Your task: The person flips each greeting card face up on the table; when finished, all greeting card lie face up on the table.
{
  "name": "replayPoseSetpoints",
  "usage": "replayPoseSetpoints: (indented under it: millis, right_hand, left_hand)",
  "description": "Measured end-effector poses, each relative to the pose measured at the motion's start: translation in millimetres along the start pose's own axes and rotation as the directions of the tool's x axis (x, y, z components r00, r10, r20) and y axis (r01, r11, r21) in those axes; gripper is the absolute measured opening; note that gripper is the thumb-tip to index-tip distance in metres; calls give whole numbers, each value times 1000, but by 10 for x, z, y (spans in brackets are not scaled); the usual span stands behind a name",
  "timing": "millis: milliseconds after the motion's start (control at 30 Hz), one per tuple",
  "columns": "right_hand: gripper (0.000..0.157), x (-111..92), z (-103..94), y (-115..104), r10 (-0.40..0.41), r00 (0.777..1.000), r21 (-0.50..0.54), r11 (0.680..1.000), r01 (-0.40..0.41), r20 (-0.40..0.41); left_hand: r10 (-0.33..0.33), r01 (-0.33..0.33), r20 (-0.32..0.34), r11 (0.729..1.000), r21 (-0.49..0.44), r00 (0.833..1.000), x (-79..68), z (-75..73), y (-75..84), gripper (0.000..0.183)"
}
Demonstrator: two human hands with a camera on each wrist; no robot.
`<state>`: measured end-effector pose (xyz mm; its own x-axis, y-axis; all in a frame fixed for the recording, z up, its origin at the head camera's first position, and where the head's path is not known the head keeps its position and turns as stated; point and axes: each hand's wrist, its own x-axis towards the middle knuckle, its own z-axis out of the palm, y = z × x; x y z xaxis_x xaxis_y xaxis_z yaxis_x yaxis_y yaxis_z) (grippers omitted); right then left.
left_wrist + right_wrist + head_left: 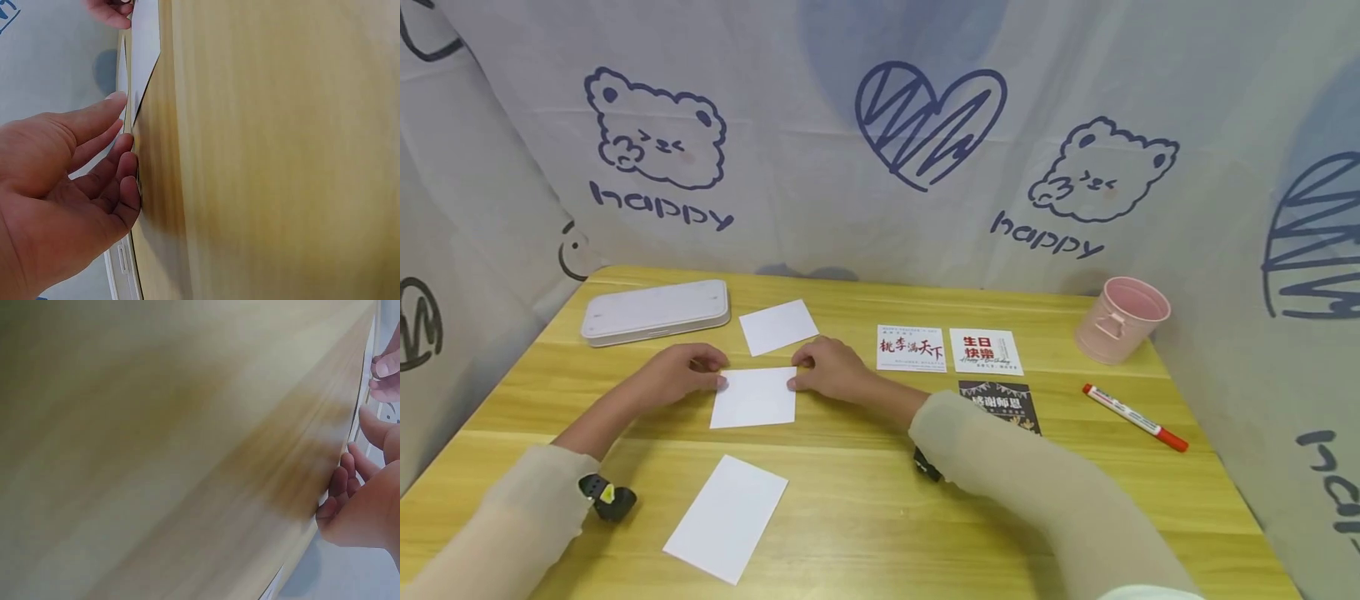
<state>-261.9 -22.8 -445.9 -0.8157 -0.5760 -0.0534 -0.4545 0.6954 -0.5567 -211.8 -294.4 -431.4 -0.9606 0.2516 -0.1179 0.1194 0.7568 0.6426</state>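
Observation:
In the head view a blank white card (753,400) lies between the two hands, close over the wooden table. My left hand (683,372) holds its upper left corner, thumb tip at the edge; in the left wrist view the other fingers (127,194) curl loosely down at the tabletop. At the upper right corner, my right hand (835,369) pinches the same card between thumb and fingers. Just beyond it lies a second blank white card (778,327), slightly turned. A third white card (727,518) rests at an angle nearer the person.
A white pencil case (657,312) sits at the back left. To the right are two white printed cards (912,348) (986,351) and a dark printed card (1000,402), partly covered by the right sleeve. Farther right are a red-capped marker (1135,417) and a pink bucket (1122,320).

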Motion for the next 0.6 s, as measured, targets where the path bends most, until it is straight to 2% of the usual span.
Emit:
replayPoseSetpoints:
  millis: [200, 433, 600]
  right_hand:
    - [34, -19, -6, -39, 7, 1000, -60, 998, -7, 2]
    - [37, -27, 12, -56, 44, 999, -50, 998, -44, -7]
    - [37, -30, 19, -57, 41, 999, -44, 998, -41, -7]
  left_hand:
    - [19, -19, 10, 1000, 20, 1000, 13, 18, 10, 37]
    - [12, -14, 42, 999, 35, 999, 60, 18, 19, 35]
    - [-4, 3, 62, 1000, 13, 998, 66, 0, 55, 30]
